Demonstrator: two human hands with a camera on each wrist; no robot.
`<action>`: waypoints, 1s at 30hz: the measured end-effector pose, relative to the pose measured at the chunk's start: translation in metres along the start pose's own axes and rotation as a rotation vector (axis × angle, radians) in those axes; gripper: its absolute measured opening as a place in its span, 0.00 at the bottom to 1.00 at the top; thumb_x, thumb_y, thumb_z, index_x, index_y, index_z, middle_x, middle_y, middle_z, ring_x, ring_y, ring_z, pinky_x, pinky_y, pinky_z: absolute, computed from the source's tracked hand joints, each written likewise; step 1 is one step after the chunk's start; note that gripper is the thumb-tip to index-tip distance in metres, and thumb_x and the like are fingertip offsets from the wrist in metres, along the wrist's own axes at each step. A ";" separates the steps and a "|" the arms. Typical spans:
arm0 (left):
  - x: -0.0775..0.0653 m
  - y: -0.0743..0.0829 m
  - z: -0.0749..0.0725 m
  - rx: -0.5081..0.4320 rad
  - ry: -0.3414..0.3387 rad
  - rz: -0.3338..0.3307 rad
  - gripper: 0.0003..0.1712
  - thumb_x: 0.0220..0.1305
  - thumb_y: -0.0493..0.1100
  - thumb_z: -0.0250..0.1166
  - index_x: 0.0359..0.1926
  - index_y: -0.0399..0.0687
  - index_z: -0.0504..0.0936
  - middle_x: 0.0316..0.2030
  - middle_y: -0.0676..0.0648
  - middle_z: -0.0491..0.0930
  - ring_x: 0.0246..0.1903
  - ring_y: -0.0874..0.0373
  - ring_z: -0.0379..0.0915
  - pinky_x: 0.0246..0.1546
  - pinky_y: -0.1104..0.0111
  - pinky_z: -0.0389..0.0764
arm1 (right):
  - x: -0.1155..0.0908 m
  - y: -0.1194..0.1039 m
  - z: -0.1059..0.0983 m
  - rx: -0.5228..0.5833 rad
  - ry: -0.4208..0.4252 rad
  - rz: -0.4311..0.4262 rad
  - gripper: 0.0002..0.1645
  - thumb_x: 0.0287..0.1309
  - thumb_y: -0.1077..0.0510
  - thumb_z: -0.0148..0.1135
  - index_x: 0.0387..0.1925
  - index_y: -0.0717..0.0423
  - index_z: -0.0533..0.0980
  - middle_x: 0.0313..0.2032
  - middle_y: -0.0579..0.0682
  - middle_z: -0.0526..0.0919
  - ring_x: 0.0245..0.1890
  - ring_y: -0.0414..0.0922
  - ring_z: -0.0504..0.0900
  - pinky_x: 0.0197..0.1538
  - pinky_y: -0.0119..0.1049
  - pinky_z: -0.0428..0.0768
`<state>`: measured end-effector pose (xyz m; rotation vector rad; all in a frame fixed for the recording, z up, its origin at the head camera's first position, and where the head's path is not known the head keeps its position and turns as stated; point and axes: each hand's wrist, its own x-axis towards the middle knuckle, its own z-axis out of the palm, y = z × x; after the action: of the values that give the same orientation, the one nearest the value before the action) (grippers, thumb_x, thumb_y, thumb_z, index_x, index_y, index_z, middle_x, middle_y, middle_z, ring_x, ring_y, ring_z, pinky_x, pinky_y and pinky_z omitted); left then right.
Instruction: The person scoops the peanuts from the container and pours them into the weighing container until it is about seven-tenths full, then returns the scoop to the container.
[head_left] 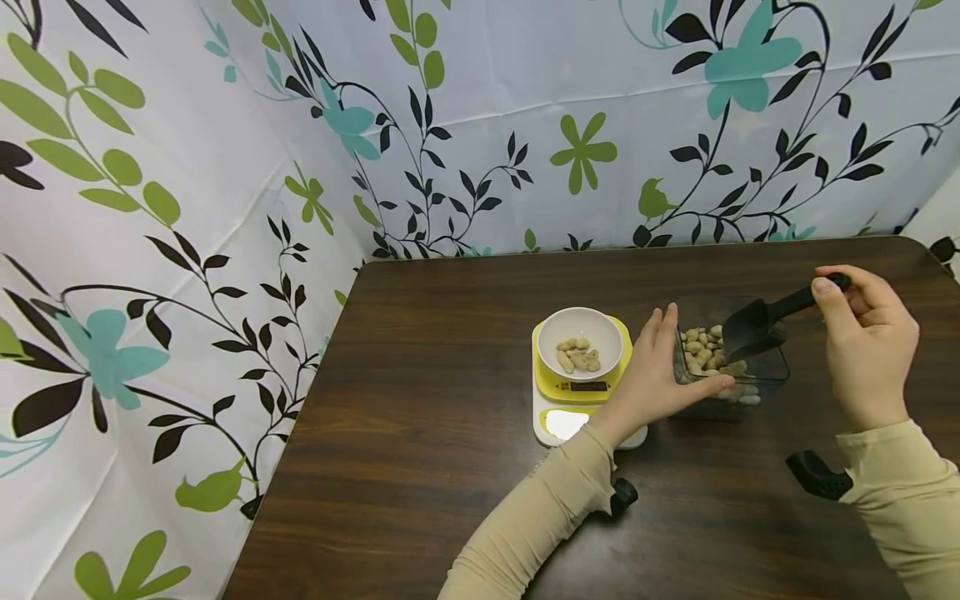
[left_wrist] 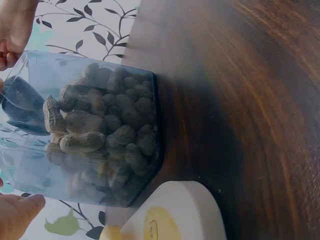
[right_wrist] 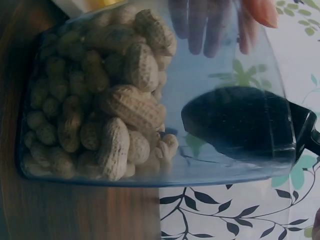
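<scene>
In the head view my right hand (head_left: 870, 346) grips the handle of a black scoop (head_left: 750, 329). The scoop's blade hangs inside a clear container (right_wrist: 225, 184), above the peanuts (right_wrist: 132, 107) that fill its lower part. At the container's left side is my left hand (head_left: 652, 379), fingers extended and thumb along the front rim. Through the clear wall, the right wrist view shows those fingers lying straight. Left of the container, a white bowl (head_left: 548, 337) holds several peanuts (head_left: 577, 357). Whether the scoop's blade carries anything is hidden.
Under the bowl stands a yellow and white kitchen scale (head_left: 543, 408), partly covered by my left forearm. Everything rests on a dark wooden table (head_left: 420, 400). A leaf-patterned curtain (head_left: 480, 108) hangs behind and to the left of it.
</scene>
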<state>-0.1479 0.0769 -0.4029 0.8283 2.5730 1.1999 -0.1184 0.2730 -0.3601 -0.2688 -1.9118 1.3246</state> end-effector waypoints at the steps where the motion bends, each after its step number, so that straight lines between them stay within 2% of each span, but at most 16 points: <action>1: 0.001 0.000 0.001 -0.001 -0.004 0.002 0.56 0.57 0.65 0.60 0.72 0.65 0.31 0.74 0.52 0.35 0.73 0.57 0.39 0.67 0.61 0.63 | -0.001 0.000 0.000 -0.044 -0.011 -0.038 0.13 0.60 0.58 0.59 0.45 0.57 0.81 0.15 0.32 0.65 0.12 0.32 0.56 0.17 0.25 0.54; 6: 0.002 -0.002 0.005 -0.002 -0.019 0.004 0.54 0.58 0.65 0.58 0.72 0.63 0.32 0.74 0.52 0.37 0.73 0.58 0.40 0.67 0.61 0.62 | -0.008 -0.003 0.003 -0.143 -0.047 -0.260 0.14 0.59 0.61 0.60 0.44 0.67 0.79 0.23 0.21 0.66 0.19 0.23 0.59 0.23 0.17 0.55; 11: 0.002 -0.002 0.006 0.000 -0.018 0.011 0.54 0.58 0.65 0.58 0.72 0.62 0.32 0.74 0.54 0.40 0.73 0.62 0.39 0.68 0.63 0.61 | -0.011 -0.005 0.007 -0.237 -0.069 -0.393 0.14 0.59 0.60 0.59 0.43 0.67 0.79 0.29 0.17 0.64 0.28 0.19 0.59 0.33 0.14 0.57; 15: 0.003 -0.002 0.007 -0.009 -0.014 0.007 0.54 0.58 0.65 0.59 0.72 0.63 0.32 0.74 0.54 0.41 0.73 0.62 0.39 0.68 0.63 0.61 | -0.011 -0.003 0.009 -0.306 -0.145 -0.524 0.18 0.63 0.54 0.55 0.43 0.66 0.79 0.23 0.39 0.73 0.32 0.19 0.56 0.33 0.19 0.58; 18: 0.003 -0.003 0.006 -0.027 -0.016 0.009 0.54 0.58 0.64 0.59 0.72 0.64 0.32 0.74 0.53 0.40 0.73 0.62 0.39 0.68 0.63 0.61 | -0.012 0.002 0.011 -0.344 -0.219 -0.613 0.21 0.65 0.51 0.53 0.43 0.66 0.78 0.20 0.56 0.73 0.31 0.23 0.57 0.32 0.28 0.61; 19: 0.003 -0.003 0.006 -0.032 -0.016 0.010 0.54 0.58 0.64 0.59 0.72 0.64 0.32 0.74 0.53 0.40 0.73 0.63 0.39 0.68 0.63 0.61 | -0.013 0.004 0.011 -0.359 -0.247 -0.628 0.20 0.64 0.52 0.54 0.43 0.66 0.78 0.20 0.56 0.73 0.31 0.24 0.57 0.32 0.30 0.62; 22: 0.003 -0.003 0.006 -0.033 -0.012 0.019 0.54 0.58 0.64 0.59 0.72 0.62 0.33 0.74 0.53 0.41 0.73 0.62 0.39 0.67 0.63 0.62 | -0.015 0.010 0.011 -0.391 -0.323 -0.622 0.14 0.61 0.58 0.58 0.44 0.64 0.78 0.19 0.53 0.71 0.29 0.26 0.58 0.31 0.29 0.63; 25: 0.003 -0.004 0.006 -0.032 -0.009 0.028 0.54 0.58 0.64 0.60 0.72 0.61 0.34 0.73 0.53 0.42 0.73 0.62 0.40 0.67 0.63 0.62 | -0.017 0.013 0.008 -0.424 -0.383 -0.570 0.15 0.55 0.65 0.62 0.45 0.63 0.76 0.20 0.50 0.69 0.27 0.26 0.56 0.28 0.24 0.61; 30: 0.004 -0.004 0.005 -0.032 -0.007 0.034 0.54 0.58 0.63 0.60 0.73 0.59 0.35 0.73 0.55 0.41 0.73 0.63 0.40 0.67 0.63 0.62 | -0.017 0.013 0.006 -0.439 -0.419 -0.484 0.17 0.56 0.64 0.62 0.48 0.61 0.74 0.21 0.49 0.69 0.22 0.27 0.57 0.23 0.22 0.59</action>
<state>-0.1508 0.0799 -0.4092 0.8717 2.5374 1.2414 -0.1146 0.2652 -0.3804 0.2717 -2.4124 0.6643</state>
